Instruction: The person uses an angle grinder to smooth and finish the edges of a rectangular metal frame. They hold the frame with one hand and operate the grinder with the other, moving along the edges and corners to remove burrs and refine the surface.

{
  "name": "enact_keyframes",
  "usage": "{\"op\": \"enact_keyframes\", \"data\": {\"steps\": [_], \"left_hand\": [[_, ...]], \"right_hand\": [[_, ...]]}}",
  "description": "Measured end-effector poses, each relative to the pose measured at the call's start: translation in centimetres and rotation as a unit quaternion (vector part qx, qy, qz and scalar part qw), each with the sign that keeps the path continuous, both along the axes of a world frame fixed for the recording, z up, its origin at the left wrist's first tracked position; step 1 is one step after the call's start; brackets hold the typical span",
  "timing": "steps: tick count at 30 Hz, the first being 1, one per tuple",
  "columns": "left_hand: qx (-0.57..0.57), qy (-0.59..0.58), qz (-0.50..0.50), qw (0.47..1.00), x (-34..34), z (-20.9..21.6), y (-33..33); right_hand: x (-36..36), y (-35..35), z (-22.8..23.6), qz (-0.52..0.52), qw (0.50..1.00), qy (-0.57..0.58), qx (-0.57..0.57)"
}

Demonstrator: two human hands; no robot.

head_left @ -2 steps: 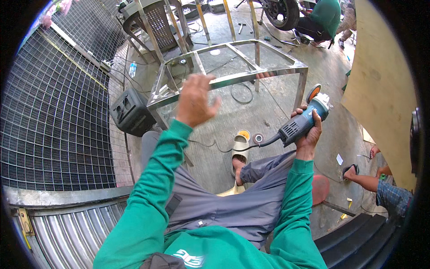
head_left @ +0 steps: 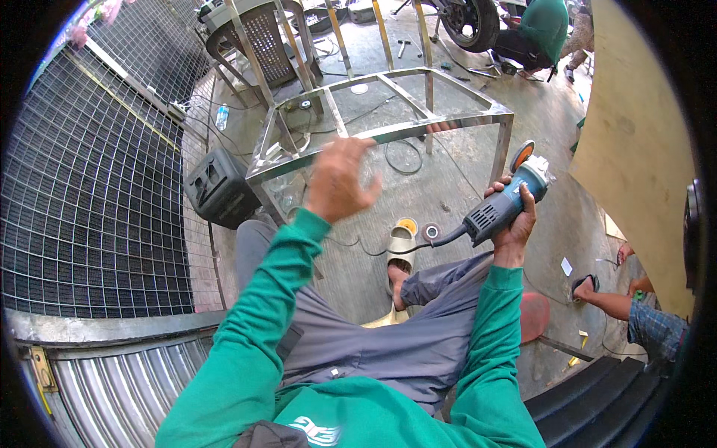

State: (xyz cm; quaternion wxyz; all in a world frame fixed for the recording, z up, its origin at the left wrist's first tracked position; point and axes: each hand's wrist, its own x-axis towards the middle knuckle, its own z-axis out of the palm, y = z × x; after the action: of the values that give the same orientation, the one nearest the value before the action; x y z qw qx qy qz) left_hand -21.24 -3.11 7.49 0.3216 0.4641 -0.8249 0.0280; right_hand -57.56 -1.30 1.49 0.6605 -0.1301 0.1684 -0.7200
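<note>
In my right hand point(head_left: 515, 237) is a blue and dark grey angle grinder point(head_left: 493, 213), its orange disc pointing up and away from me. A cord runs from its lower end across the floor. My left hand point(head_left: 340, 181), slightly blurred, is open with the thumb apart from the fingers. It overlaps the front rail of a shiny metal chair frame point(head_left: 403, 132); whether the fingers touch the rail I cannot tell. The frame stands in front of me, with several uprights at its far side.
Wire mesh point(head_left: 97, 179) lines the left. A dark grey case point(head_left: 218, 187) stands beside the frame. Loose discs point(head_left: 431, 232) lie near my sandal point(head_left: 401, 240). A brown board point(head_left: 635, 149) rises at right, a person's leg point(head_left: 620, 302) below it. Another person point(head_left: 541, 33) crouches by a motorbike wheel point(head_left: 470, 26).
My left hand has moved to the right and a little nearer along the front rail. The right hand and the grinder have stayed in place.
</note>
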Motion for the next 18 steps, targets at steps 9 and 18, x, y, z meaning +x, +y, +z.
{"op": "enact_keyframes", "data": {"steps": [9,18], "left_hand": [[0.544,0.225,-0.338,0.734,-12.1,-6.9,5.9],[0.635,0.354,-0.289,0.623,-12.9,-7.0,4.8]], "right_hand": [[1.2,0.2,0.4,0.021,0.998,0.052,0.014],[0.9,0.4,0.4,0.047,0.998,0.033,0.0]]}}
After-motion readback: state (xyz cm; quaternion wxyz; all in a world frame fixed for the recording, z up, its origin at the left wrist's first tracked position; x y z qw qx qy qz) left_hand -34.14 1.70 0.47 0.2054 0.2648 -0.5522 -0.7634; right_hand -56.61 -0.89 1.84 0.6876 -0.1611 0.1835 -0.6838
